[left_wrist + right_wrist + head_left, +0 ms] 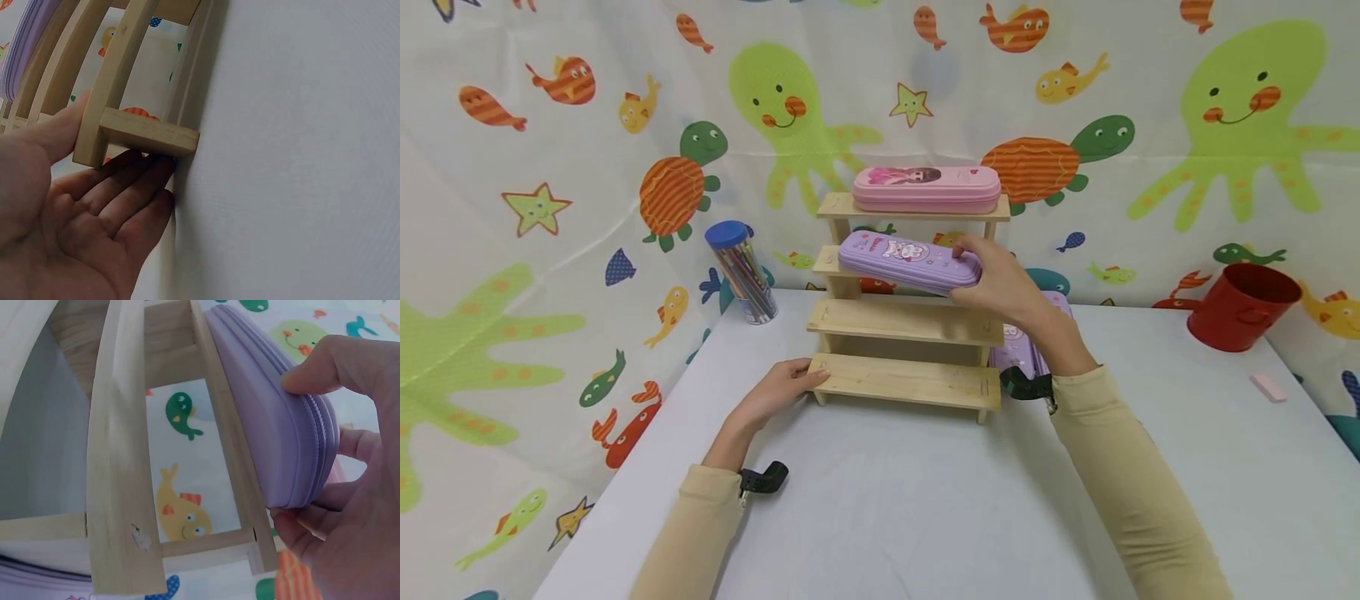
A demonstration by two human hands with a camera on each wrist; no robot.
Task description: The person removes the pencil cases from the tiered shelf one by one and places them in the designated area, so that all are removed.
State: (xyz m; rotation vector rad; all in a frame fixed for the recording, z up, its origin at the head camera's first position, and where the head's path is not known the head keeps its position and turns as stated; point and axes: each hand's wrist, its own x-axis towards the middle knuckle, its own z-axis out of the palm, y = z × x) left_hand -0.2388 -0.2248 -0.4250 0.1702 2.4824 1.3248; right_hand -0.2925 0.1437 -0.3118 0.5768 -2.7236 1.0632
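My right hand [1000,279] grips the right end of a purple pencil case [910,260] with a cartoon on its lid. The case lies along the third step of a wooden tiered shelf [902,379], its left end on the board and its right end a little lower in the head view. In the right wrist view, thumb and fingers are around the zipped case [275,419]. My left hand [778,387] holds the left end of the lowest step, thumb above and fingers beneath the wood [150,131]. A pink pencil case [925,192] sits on the top step.
Behind my right wrist, more purple pencil cases [1011,346] lie on the table beside the shelf. A clear tube of pencils with a blue lid [741,271] stands at the back left. A red bucket [1243,308] and a pink eraser-like block [1267,387] are at the right.
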